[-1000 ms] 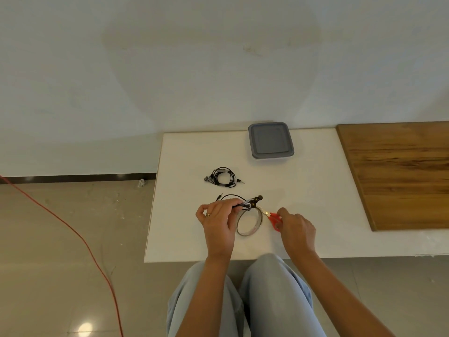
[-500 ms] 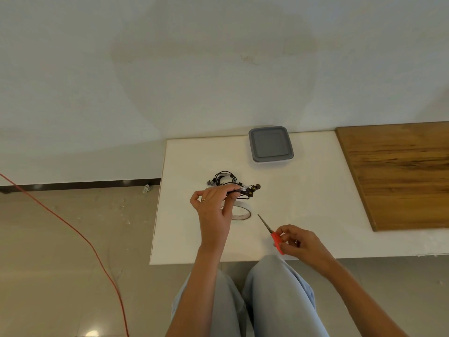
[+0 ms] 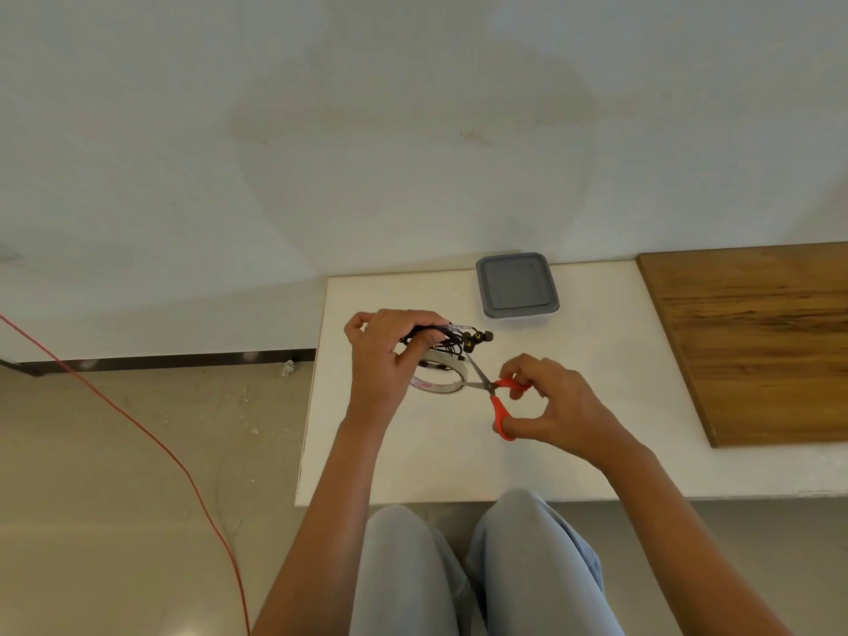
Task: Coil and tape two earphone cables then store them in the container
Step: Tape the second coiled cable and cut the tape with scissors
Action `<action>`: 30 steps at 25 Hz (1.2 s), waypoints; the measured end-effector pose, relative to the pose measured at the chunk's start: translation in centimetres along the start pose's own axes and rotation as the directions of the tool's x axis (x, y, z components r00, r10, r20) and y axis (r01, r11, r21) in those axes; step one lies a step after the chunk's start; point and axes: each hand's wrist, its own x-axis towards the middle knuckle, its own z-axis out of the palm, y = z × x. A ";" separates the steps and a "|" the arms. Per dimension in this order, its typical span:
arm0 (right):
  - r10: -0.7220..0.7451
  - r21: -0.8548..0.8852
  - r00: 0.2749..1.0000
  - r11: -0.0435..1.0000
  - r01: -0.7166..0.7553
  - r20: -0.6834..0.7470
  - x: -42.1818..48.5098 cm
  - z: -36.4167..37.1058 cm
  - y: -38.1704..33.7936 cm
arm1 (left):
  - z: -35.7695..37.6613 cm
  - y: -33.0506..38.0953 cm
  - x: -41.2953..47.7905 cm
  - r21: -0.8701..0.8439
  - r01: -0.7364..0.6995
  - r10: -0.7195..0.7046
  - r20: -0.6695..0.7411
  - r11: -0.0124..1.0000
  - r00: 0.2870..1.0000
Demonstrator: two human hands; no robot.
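— Hands, left to right?
— Left hand [image 3: 383, 355] grips coiled earphone cable [image 3: 452, 338] above tape roll [image 3: 441, 375] on bench [image 3: 592, 360]. Right hand [image 3: 548, 406] holds red scissors [image 3: 493, 391], blades parted at tape.
— Container?
— Lidded container [image 3: 517, 285], far edge.

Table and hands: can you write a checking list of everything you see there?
Surface: white table, wooden board at its right.
Job's things: coiled earphones, tape roll, closed grey container.
Clutter: nothing seen.
Hands: left hand holds the earphones above the tape roll; right hand holds open red scissors at the tape.
Cables: red cable on the floor.
Surroundings: pale wall, tiled floor.
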 end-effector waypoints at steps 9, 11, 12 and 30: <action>-0.085 -0.009 0.993 0.996 0.086 0.083 4.1 -2.3 -3.1 | -1.7 0.1 2.6 -0.026 -0.145 0.147 0.105 0.989 0.984; -0.095 -0.002 0.992 0.995 0.096 0.084 4.5 -2.3 -3.3 | -1.7 -0.1 2.7 -0.026 -0.148 0.150 0.119 0.989 0.981; -0.105 0.004 0.991 0.995 0.105 0.083 4.7 -2.3 -3.4 | -1.7 -0.1 2.8 -0.029 -0.146 0.149 0.123 0.989 0.981; -0.164 0.060 0.915 0.986 0.153 0.368 4.6 -2.4 -3.3 | -2.2 -0.3 2.2 0.284 -0.432 0.442 0.032 0.856 0.896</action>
